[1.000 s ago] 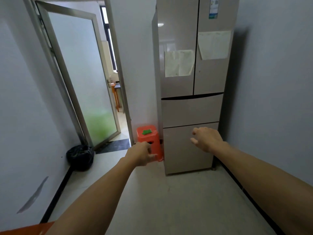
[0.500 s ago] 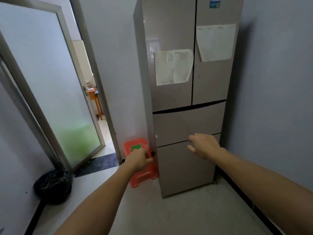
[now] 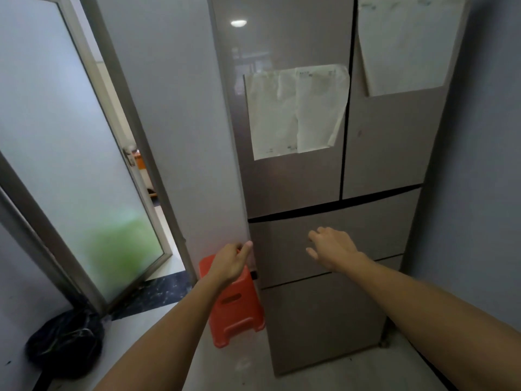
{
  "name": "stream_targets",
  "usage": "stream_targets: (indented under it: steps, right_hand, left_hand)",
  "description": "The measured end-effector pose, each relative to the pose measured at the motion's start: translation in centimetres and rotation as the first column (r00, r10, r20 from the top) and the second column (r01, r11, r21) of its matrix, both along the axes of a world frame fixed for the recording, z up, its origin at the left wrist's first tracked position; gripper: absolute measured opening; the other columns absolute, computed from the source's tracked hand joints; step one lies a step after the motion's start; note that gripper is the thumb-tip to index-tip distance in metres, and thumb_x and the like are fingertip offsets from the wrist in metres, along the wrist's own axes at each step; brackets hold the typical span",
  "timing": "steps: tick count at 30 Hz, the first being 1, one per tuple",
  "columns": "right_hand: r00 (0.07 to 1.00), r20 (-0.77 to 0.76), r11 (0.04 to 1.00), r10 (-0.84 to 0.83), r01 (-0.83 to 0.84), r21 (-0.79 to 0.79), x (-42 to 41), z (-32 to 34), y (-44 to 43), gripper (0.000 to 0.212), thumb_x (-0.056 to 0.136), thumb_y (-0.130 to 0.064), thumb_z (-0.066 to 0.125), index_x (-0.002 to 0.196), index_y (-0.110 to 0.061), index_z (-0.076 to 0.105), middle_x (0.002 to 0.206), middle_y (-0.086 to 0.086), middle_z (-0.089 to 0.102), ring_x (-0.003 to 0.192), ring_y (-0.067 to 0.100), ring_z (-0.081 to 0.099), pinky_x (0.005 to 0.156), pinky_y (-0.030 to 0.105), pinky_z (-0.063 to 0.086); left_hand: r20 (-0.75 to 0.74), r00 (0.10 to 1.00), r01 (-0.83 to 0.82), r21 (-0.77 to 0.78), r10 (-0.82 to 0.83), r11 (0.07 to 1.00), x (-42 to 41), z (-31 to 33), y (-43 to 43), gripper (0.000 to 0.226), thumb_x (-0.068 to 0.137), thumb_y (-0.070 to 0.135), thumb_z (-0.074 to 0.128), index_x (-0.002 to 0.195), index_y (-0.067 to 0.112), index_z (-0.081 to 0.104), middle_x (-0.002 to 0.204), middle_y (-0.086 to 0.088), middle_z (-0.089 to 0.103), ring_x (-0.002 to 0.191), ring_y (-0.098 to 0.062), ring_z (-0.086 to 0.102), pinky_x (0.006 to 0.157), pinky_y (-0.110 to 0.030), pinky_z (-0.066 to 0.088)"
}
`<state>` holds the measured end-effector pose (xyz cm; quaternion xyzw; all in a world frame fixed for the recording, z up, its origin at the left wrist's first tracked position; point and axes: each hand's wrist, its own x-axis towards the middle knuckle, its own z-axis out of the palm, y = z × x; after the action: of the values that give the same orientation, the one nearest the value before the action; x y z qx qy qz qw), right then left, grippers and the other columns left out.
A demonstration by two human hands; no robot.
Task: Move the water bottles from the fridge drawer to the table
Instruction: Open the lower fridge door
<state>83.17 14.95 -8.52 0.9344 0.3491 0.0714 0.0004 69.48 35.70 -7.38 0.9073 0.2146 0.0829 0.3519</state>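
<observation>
A tall beige fridge (image 3: pixel 375 165) stands against the wall, all doors closed. Its upper drawer (image 3: pixel 389 230) and lower drawer (image 3: pixel 324 320) are both closed. No water bottles and no table are in view. My right hand (image 3: pixel 331 246) hovers in front of the upper drawer's face, fingers loosely spread and holding nothing. My left hand (image 3: pixel 229 262) reaches toward the fridge's left front edge at drawer height, fingers loosely curled, nothing in it.
An orange plastic stool (image 3: pixel 235 311) stands on the floor against the fridge's left side. A frosted glass door (image 3: pixel 70 165) stands open at the left. A black bag (image 3: pixel 63 341) lies by the left wall. Two paper sheets (image 3: pixel 298 108) hang on the fridge doors.
I have moved closer to the fridge, which now fills the view. Both hands have come nearer to the upper drawer, the left one up beside the fridge's left edge.
</observation>
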Motion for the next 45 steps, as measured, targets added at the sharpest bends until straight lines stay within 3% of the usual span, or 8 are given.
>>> stream_targets:
  steps: [8, 10, 13, 19, 24, 34, 39, 45]
  right_hand:
    - [0.984, -0.178, 1.0, -0.006, 0.004, -0.012, 10.5, -3.9, 6.4, 0.065, 0.096, -0.046, 0.046, 0.147, -0.012, 0.025, 0.147, 0.013, 0.032, 0.135, 0.032, 0.03, 0.105, 0.047, 0.034]
    - [0.98, -0.199, 1.0, -0.003, 0.0, -0.014, 12.0, -4.8, 7.5, 0.073, 0.095, -0.048, 0.046, 0.151, -0.014, 0.015, 0.151, 0.012, 0.025, 0.141, 0.032, 0.021, 0.109, 0.047, 0.032]
    - [0.979, -0.201, 1.0, -0.016, 0.012, -0.021, 13.6, -6.0, 8.5, 0.072, 0.093, -0.052, 0.047, 0.148, -0.014, 0.019, 0.146, 0.012, 0.03, 0.137, 0.033, 0.023, 0.106, 0.048, 0.035]
    - [0.984, -0.168, 0.99, -0.052, 0.074, 0.123, 14.1, -8.1, 9.4, 0.066, 0.091, -0.055, 0.049, 0.14, -0.015, 0.031, 0.134, 0.009, 0.036, 0.129, 0.028, 0.029, 0.094, 0.044, 0.045]
    - [0.979, -0.198, 0.95, -0.053, 0.111, 0.293, 13.9, -8.3, 8.4, 0.048, 0.095, -0.053, 0.041, 0.131, -0.02, 0.045, 0.127, 0.002, 0.041, 0.124, 0.022, 0.035, 0.085, 0.039, 0.046]
    - [0.956, -0.291, 0.864, -0.027, 0.169, 0.475, 9.0, -7.9, -0.6, 0.043, 0.097, -0.053, 0.035, 0.096, -0.019, 0.06, 0.096, -0.009, 0.051, 0.103, 0.015, 0.048, 0.077, 0.037, 0.045]
    - [0.924, -0.374, 0.814, -0.085, 0.281, 0.508, 4.9, -7.1, -8.1, 0.036, 0.093, -0.059, 0.042, 0.103, -0.025, 0.045, 0.093, -0.006, 0.054, 0.088, 0.015, 0.054, 0.072, 0.034, 0.045]
    - [0.886, -0.423, 0.804, -0.191, 0.389, 0.45, 2.0, -5.6, -18.4, 0.07, 0.091, -0.061, 0.045, 0.146, -0.022, 0.026, 0.108, 0.004, 0.059, 0.094, 0.02, 0.059, 0.08, 0.036, 0.05]
  left_hand:
    - [0.077, 0.987, -0.104, -0.358, 0.14, 0.928, 11.2, -0.7, 2.2, 0.05, 0.101, 0.047, 0.022, 0.121, 0.014, 0.053, 0.109, 0.003, 0.054, 0.11, -0.015, 0.047, 0.092, -0.029, 0.031]
    - [0.064, 0.983, -0.125, -0.446, 0.171, 0.886, 13.5, -1.5, 3.0, 0.069, 0.095, 0.061, 0.019, 0.142, 0.012, 0.037, 0.145, -0.007, 0.041, 0.137, -0.024, 0.034, 0.111, -0.038, 0.025]
    - [0.053, 0.975, -0.15, -0.554, 0.215, 0.819, 15.8, -4.1, 4.2, 0.106, 0.071, 0.089, 0.018, 0.15, 0.018, 0.023, 0.156, -0.007, 0.025, 0.144, -0.027, 0.022, 0.118, -0.048, 0.016]
    - [0.09, 0.965, -0.183, -0.438, 0.245, 0.88, 16.7, -5.8, 5.6, 0.076, 0.09, 0.066, 0.018, 0.13, 0.008, 0.048, 0.137, -0.016, 0.05, 0.124, -0.033, 0.047, 0.107, -0.043, 0.032]
    - [0.076, 0.982, -0.124, -0.416, 0.17, 0.901, 16.3, -6.4, 7.2, 0.095, 0.069, 0.09, 0.018, 0.094, 0.01, 0.063, 0.099, -0.015, 0.069, 0.089, -0.031, 0.065, 0.09, -0.051, 0.052]
    - [-0.207, 0.978, -0.113, -0.544, -0.003, 0.831, 10.6, -5.8, 1.3, 0.069, 0.096, 0.054, 0.034, 0.071, -0.005, 0.059, 0.053, -0.02, 0.063, 0.047, -0.029, 0.064, 0.052, -0.032, 0.055]
    - [-0.229, 0.967, 0.001, -0.438, -0.113, 0.899, 7.8, -6.3, -5.3, 0.059, 0.097, 0.044, 0.043, 0.085, -0.01, 0.064, 0.077, -0.03, 0.068, 0.065, -0.036, 0.067, 0.06, -0.036, 0.056]
    - [-0.278, 0.926, 0.161, -0.318, -0.255, 0.934, 7.0, -6.5, -14.0, 0.04, 0.098, 0.04, 0.045, 0.077, 0.009, 0.058, 0.061, -0.009, 0.064, 0.054, -0.019, 0.062, 0.053, -0.026, 0.048]
